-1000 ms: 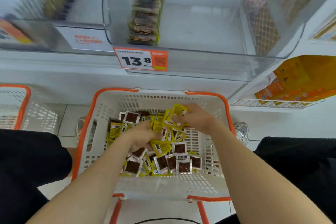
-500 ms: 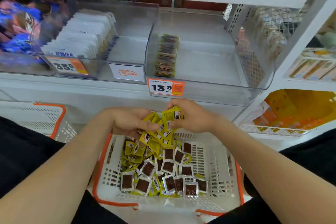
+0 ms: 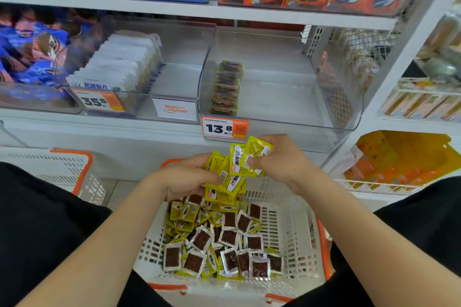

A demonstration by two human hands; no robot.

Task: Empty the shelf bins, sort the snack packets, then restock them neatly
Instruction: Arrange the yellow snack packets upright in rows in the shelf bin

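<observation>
Holding a loose fan of yellow snack packets (image 3: 230,172) between left hand (image 3: 185,176) and right hand (image 3: 282,159), fingers closed on them, above the basket (image 3: 294,232). Packets look light, slick, floppy; pinch stack edges. Target clear bin (image 3: 282,97) at 12 o'clock. Fingertips hidden; packet print unreadable.
</observation>
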